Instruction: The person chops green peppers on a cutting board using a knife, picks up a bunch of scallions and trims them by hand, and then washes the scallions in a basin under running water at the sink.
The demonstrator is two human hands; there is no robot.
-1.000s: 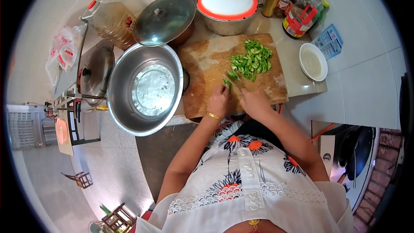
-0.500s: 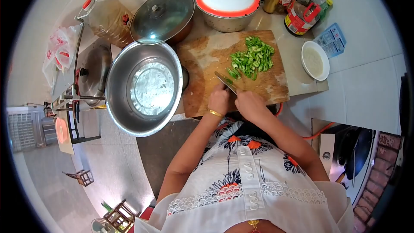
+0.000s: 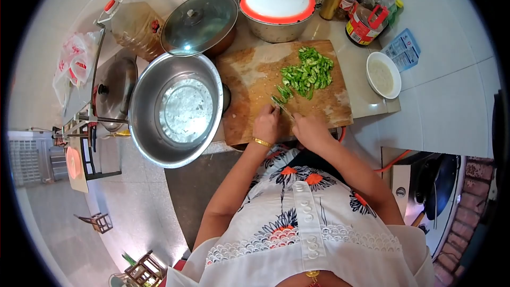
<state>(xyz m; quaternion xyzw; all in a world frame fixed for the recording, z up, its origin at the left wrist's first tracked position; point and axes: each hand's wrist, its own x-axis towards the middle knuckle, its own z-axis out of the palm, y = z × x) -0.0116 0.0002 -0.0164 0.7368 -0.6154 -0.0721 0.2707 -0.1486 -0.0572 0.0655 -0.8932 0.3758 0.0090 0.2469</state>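
A kitchen knife [image 3: 285,109] is in my right hand [image 3: 312,132], with the fingers closed around its handle. The blade slants up and left over the wooden cutting board [image 3: 247,77]. My left hand [image 3: 266,124], with a gold bracelet at the wrist, is curled at the board's near edge beside the blade. Its fingers are pressed together, and what they hold is hidden. Just beyond the blade tip lie a few green slices. A larger heap of chopped green peppers [image 3: 308,73] covers the board's upper right.
Left of the board stands a big metal basin [image 3: 139,107]. Behind are a glass-lidded pan [image 3: 199,24] and a white-lidded pot [image 3: 277,1] with a red rim. A bowl of pale liquid [image 3: 383,75] sits at right, below several bottles and jars. An oil jug [image 3: 135,29] stands at left.
The knife blade has tilted and now shows narrower, with its tip nearer the small slices. Both hands stay close together at the board's near edge. The whole view has shifted slightly.
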